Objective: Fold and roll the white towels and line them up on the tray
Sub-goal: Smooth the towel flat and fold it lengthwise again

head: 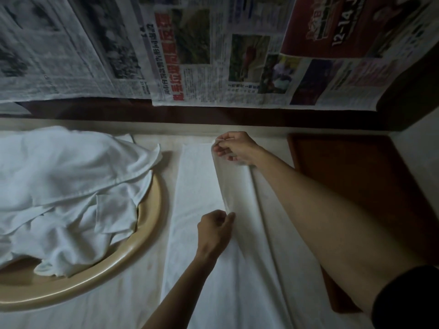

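Towel (199, 186) lies flat on the white-covered table (133, 293), between round beige tray (152, 210) on the left and brown tray (356, 176) on the right. Right hand (234, 148) pinches the folded edge at the far end, fingers curled; left hand (215, 227) pinches the same edge nearer, thumb against fingers. Heap of unfolded white towels (66, 186) sits on the round tray; newspapers (190, 51) cover the wall

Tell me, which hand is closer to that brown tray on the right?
Right. The right hand pinches the towel edge just left of the brown tray; the left hand grips the same edge nearer the person, farther away.
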A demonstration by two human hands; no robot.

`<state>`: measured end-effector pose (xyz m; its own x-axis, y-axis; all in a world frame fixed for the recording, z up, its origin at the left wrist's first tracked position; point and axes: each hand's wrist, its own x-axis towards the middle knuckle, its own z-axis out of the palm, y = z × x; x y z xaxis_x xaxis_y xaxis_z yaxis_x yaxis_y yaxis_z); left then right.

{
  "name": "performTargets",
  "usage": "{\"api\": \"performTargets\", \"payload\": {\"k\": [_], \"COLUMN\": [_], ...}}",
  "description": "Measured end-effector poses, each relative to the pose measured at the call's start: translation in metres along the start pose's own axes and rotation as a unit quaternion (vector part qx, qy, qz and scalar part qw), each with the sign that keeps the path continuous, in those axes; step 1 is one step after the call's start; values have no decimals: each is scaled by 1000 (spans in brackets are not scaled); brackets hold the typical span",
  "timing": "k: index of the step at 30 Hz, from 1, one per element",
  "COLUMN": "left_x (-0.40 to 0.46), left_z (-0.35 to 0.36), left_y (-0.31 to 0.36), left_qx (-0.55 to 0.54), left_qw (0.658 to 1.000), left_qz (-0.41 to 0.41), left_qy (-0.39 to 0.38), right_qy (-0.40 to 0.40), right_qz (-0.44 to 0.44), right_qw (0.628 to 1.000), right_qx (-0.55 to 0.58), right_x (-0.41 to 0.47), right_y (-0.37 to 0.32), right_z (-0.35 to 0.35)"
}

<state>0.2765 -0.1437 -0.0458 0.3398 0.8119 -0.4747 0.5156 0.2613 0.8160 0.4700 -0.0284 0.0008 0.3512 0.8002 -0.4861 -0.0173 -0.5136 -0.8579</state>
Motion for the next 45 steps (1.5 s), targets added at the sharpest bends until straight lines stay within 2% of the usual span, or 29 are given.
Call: {"api": "performTargets", "payload": {"k": [2,5,7,9,14,17,20,27,30,32,35,37,39,41,43,45], "left_x": [-6,-19,-23,-16,19,30,35,36,36,38,38,37,37,39,43,51], "left_z": [-4,-17,-31,-44,-65,-67,-67,-70,-69,-69,-68,-68,-70,-71,-67,-52], "left_y": [5,19,25,21,-11,-26,-28,-20,-24,-29,-30,-31,-29,-21,-9,2], "left_qx": [-24,-130,-163,-160,-104,-42,-32,-1,22,30,27,30,38,68,156,215], "left_qw": [999,990,985,985,984,985,983,970,967,966,966,965,966,966,950,930], "left_qz": [27,44,54,65,9,-3,-3,40,-3,-19,-13,-5,-8,-17,-3,111], "left_qy": [-19,-40,-19,31,146,166,181,240,254,256,257,260,255,251,269,276], "right_qy": [41,90,89,70,65,67,58,103,102,138,224,267,283,265,240,226], "right_qz": [-42,-152,-222,-247,-198,-149,-133,-134,-156,-192,-294,-318,-272,-217,-193,-183], "right_qw": [998,976,953,945,957,950,930,925,928,929,897,861,825,801,803,822], "right_qx": [-35,-129,-188,-201,-202,-264,-339,-342,-322,-284,-241,-293,-405,-491,-511,-489], "right_x": [4,16,24,31,56,66,69,80,78,64,21,-9,-32,-46,-49,-48], "right_y": [-4,-11,-16,-21,-9,13,27,26,34,43,65,94,127,152,162,162], "right_z": [-2,-2,1,9,35,44,47,51,56,62,71,75,79,82,81,76]}}
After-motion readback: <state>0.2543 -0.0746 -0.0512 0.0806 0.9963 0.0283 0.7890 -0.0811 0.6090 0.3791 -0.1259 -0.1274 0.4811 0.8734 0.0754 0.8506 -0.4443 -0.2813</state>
